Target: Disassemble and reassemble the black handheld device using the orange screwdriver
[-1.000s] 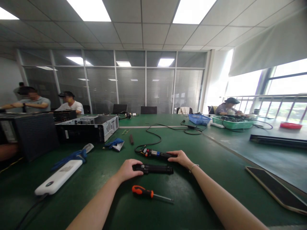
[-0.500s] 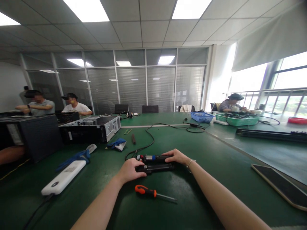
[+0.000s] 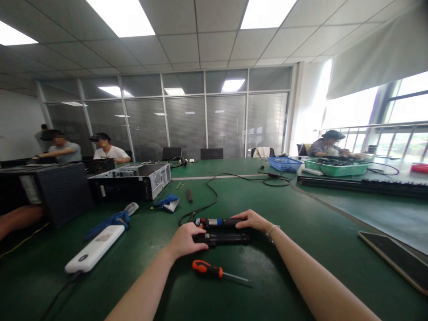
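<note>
Green tabletop [image 3: 317, 223], cluttered. Lower left: white oblong unit [image 3: 95, 249] with cord, blue glove [image 3: 113, 221] beside it; open computer case [image 3: 158, 182] farther up. Screwdriver [image 3: 207, 269], orange and black, lies just below the work at lower centre, between the forearms, shaft pointing right, slightly down. Black cable [image 3: 216, 194] loops up-frame from the tool's left end. Flat dark device [image 3: 394, 256] at right edge, well apart.

Cabled tool [image 3: 214, 222] at centre, long axis nearly horizontal, cable end left; right hand [image 3: 252, 219] pinches its black right end. Black casing [image 3: 230, 239] parallel, just below; left hand [image 3: 187, 240] grips its left end, thumb nearest viewer.
</note>
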The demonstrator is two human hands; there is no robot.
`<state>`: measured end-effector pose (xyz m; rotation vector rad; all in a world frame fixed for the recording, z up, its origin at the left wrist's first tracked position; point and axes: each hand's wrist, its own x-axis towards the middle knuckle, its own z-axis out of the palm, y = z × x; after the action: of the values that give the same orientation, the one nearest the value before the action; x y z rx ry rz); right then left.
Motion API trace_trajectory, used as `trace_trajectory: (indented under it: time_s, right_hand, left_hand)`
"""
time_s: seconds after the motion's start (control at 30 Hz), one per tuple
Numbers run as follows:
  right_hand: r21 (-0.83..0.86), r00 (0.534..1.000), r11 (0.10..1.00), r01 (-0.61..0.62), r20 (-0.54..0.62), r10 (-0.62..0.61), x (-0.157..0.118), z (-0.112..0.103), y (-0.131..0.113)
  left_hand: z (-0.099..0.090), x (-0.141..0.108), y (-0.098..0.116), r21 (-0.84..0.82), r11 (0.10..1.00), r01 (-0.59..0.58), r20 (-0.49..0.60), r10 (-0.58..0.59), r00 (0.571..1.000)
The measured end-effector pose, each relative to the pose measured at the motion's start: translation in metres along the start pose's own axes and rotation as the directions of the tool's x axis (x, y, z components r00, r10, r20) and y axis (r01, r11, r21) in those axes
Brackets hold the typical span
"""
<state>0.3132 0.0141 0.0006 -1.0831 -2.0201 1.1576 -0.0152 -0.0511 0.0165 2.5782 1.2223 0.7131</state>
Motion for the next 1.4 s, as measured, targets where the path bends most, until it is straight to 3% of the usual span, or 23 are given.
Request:
trace_trajectory:
  time_s: [0.2,0.43,0.7,0.87,0.93,1.07,1.2,1.4]
  right_hand:
    - [-0.002,1.0,1.0,0.009,-0.004,-0.009,-0.003,-0.001,-0.002]
    - [0.015,0.995,1.0,0.023,-0.101,-0.021,-0.006,0.003,0.0]
    - [0.011,0.951,1.0,-0.017,-0.308,0.019,-0.012,-0.004,0.008]
    - [-0.079,0.901,0.997,-0.003,-0.432,-0.032,-0.017,-0.009,-0.008]
    - [-0.115,0.909,0.993,0.011,-0.414,-0.058,-0.019,-0.007,-0.02]
    - [-0.257,0.951,0.962,0.086,-0.267,-0.156,-0.024,0.007,-0.042]
    - [-0.342,0.96,0.925,0.166,-0.158,-0.231,-0.026,0.022,-0.051]
    - [-0.539,0.914,0.83,0.142,-0.251,-0.32,-0.019,0.033,-0.042]
  left_hand:
    - [0.002,0.001,-0.002,-0.098,0.995,-0.018,-0.164,0.002,0.986]
    - [0.0,0.002,-0.001,-0.163,0.987,-0.012,-0.22,-0.024,0.975]
    - [-0.003,0.001,0.005,-0.108,0.994,0.009,-0.078,-0.018,0.997]
    - [-0.003,0.0,0.004,-0.109,0.994,-0.006,-0.141,-0.01,0.99]
    - [-0.002,0.0,0.002,-0.108,0.993,-0.044,-0.211,0.02,0.977]
    - [0.0,0.001,-0.001,-0.107,0.991,-0.079,-0.325,0.041,0.945]
    - [0.002,0.004,-0.006,-0.115,0.99,-0.087,-0.426,0.03,0.904]
    - [0.008,0.008,-0.016,-0.107,0.994,-0.034,-0.42,-0.014,0.908]
